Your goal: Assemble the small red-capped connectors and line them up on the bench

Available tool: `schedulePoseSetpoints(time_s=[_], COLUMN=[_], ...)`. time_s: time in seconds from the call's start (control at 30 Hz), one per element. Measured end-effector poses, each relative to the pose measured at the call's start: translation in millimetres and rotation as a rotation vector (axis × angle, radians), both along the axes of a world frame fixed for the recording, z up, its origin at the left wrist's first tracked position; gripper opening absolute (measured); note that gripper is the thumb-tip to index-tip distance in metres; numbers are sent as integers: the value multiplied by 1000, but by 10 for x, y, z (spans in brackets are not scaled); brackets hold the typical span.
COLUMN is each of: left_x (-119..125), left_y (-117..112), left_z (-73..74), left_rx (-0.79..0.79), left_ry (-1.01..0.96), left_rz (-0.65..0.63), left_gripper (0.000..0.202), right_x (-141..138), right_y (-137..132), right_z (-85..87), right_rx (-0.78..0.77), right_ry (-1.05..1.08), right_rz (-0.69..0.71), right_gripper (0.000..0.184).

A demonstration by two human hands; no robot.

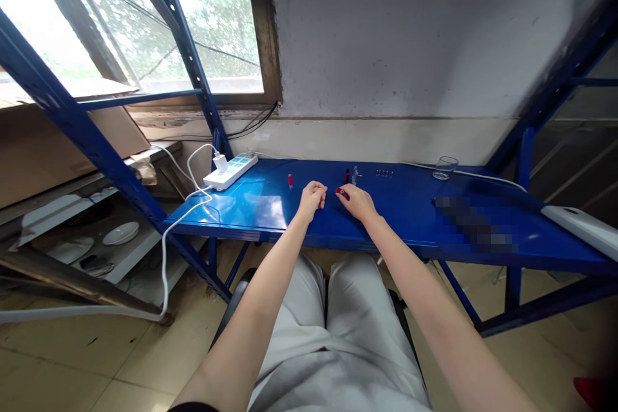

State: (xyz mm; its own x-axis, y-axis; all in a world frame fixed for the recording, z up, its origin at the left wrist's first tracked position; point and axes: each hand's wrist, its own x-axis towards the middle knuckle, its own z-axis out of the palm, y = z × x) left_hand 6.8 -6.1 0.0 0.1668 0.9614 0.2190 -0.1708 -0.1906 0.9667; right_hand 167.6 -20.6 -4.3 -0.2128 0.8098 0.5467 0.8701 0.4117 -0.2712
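Observation:
My left hand [313, 197] is just above the front part of the blue table, its fingers curled together in a pinch. Whatever it may hold is too small to tell. To its right, my right hand [358, 201] pinches a small red piece [339, 190] between thumb and fingers; the two hands are slightly apart. A small red tube with a pale lower end [290, 181] stands beyond my left hand. Behind my right hand are a red-and-black small part [347, 176] and some clear small parts [355, 175]. Several tiny metallic pieces [385, 173] form a row farther right.
A white power strip [232, 171] with a plugged-in adapter and cables lies at the table's left end. A clear glass [445, 168] stands at the back right. Nearer are a blurred dark object [473, 224] and a white device [582, 226]. Blue posts frame the table [405, 222].

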Motion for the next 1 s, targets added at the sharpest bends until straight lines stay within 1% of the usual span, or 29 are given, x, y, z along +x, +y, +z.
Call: schedulePoseSetpoints(time_s=[0.07,0.13,0.17,0.23,0.37,0.5,0.73,1.0], left_x=[-16,-31,-37,-45,-53,-54,-49,-41], left_y=[11,25,33,45,54,53,26,5], left_z=[0,-8,-13,-25,-40,-40,-22,-14], left_rx=[0,-6,-11,-18,-16,-27,-44,-34], left_ry=[-25,-38,-42,-47,-45,-41,-17,9], left_rz=[62,101,114,120,110,110,89,73], left_gripper=[11,10,10,10,10,10,11,10], right_x=[83,176,218,277,288,250,245,265], right_y=[20,50,69,117,221,319,464,507], right_z=[-2,-14,-23,-41,-48,-26,-3,-7], right_rx=[-15,-78,-109,-154,-221,-282,-366,-378], right_ry=[65,163,219,305,380,353,191,171], right_rz=[-136,-253,-299,-337,-299,-248,-316,-322], right_gripper=[19,19,18,18,17,18,18,21])
